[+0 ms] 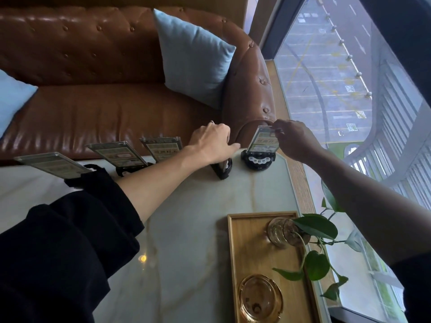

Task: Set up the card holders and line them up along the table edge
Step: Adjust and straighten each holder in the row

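Several clear card holders on black bases stand in a row along the far edge of the pale marble table point(191, 229). My right hand point(295, 138) pinches the top edge of the rightmost card holder point(258, 148), which stands upright at the table's far right corner. My left hand point(213, 143) grips the neighbouring card holder point(221, 167), turned edge-on and mostly hidden under my palm. Further left stand a third holder point(161, 148), a fourth point(119, 153) and a fifth point(53, 164), all leaning back.
A wooden tray point(247, 229) at the near right carries a glass vase with a leafy plant point(286, 231) and an amber glass ashtray point(260, 297). A brown leather sofa point(105, 113) with blue cushions sits beyond the table. A window runs along the right.
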Demonstrator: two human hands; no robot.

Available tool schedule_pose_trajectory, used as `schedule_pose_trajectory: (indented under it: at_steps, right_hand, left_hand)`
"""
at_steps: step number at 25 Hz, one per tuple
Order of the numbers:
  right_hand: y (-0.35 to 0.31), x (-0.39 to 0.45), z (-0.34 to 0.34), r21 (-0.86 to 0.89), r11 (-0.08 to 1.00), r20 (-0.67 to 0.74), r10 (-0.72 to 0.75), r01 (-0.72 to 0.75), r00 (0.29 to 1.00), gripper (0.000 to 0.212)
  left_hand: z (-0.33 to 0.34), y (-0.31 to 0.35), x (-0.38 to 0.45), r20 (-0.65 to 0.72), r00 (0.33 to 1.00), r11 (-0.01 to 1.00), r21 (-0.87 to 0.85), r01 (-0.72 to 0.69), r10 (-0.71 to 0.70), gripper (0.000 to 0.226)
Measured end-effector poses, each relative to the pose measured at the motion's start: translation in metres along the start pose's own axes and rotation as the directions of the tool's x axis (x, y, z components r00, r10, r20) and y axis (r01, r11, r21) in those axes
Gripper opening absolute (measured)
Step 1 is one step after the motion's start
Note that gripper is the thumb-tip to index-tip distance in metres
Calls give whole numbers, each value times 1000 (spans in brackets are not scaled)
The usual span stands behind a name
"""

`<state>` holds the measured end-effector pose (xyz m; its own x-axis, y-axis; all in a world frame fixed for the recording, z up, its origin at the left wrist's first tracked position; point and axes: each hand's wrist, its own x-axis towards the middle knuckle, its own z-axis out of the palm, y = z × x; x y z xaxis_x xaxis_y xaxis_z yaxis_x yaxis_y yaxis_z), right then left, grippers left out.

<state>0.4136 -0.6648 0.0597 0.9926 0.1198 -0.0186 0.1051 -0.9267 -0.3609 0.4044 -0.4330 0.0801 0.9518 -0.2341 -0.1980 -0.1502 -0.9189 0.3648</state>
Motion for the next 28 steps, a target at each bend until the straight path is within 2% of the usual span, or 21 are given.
schedule_pose_trajectory:
  at_steps: [2,10,15,28]
  right_hand:
    - [2,-1,0,-1,1000,8,11,-11,1000,32]
    - [6,5,2,6,1000,2,13,-13,1000,29]
    - [8,5,0,5,1000,10,-9,9,1000,28]
    - [6,5,1,-6,1000,-7,-13,13,1000,28]
  left_hand:
    - [0,-10,2,-12,1000,999,-47,-12,11,4]
    - [5,-30,18,-68,987,986,-68,-151,146,40]
    - [7,-25,27,-161,975,986,-46,-160,151,29]
    - [6,-28,31,-128,980,984,-65,-164,155,26]
